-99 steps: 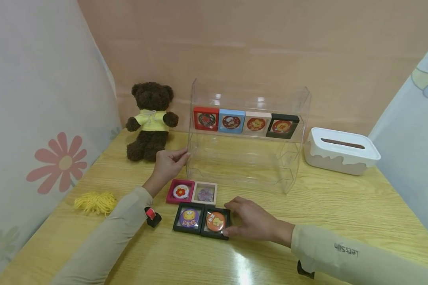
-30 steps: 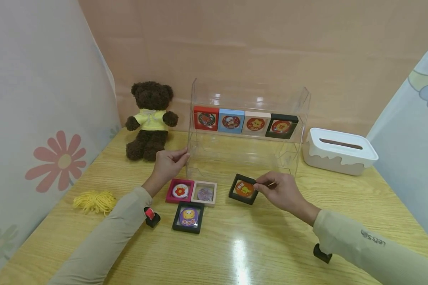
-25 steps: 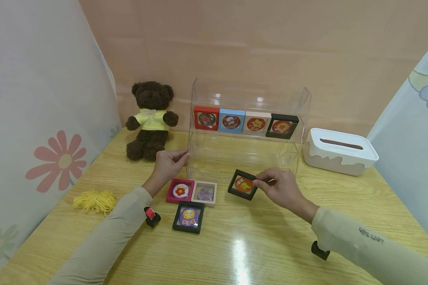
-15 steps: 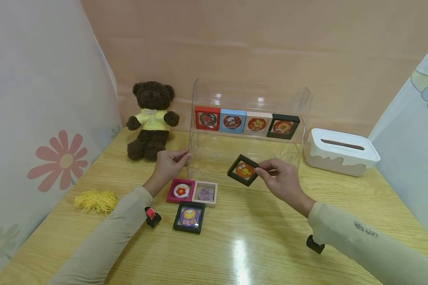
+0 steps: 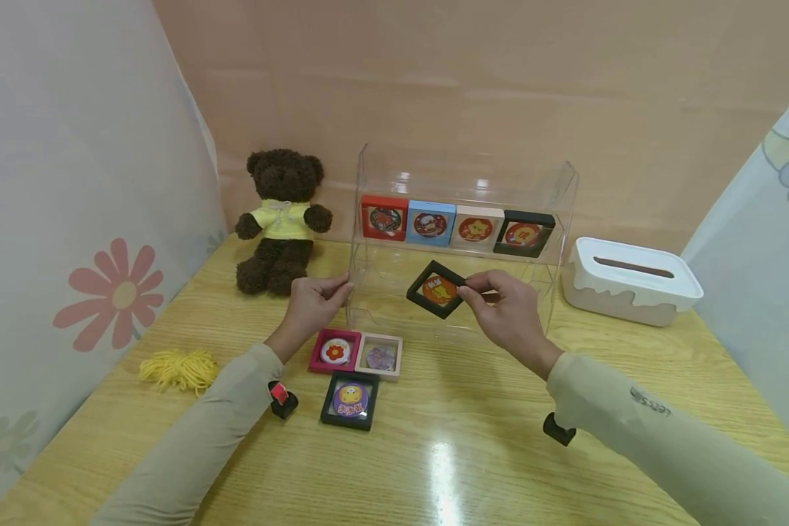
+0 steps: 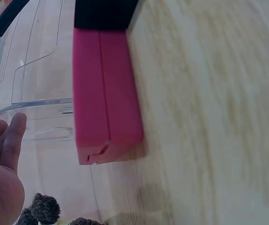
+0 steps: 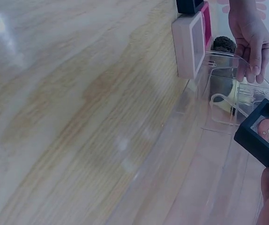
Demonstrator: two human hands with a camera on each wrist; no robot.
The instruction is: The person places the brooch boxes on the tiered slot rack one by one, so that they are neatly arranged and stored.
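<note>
My right hand pinches the right corner of a black square display frame with an orange badge inside. The frame is tilted, raised above the table in front of the lower part of a clear display rack. At the rack's left side panel, my left hand pinches the edge between thumb and fingers; the right wrist view also shows this left hand. On the rack's upper tier stand a red frame, a blue frame, a pale pink frame and a black frame, side by side.
On the table before the rack lie a magenta frame, a cream-pink frame and a black frame with a purple badge. A brown teddy bear and yellow yarn are left; a white tissue box stands right.
My right hand has lifted the black frame with the orange badge off the table, away from the purple-badge frame, and carried it up towards the rack. The left hand has stayed at the rack's edge.
</note>
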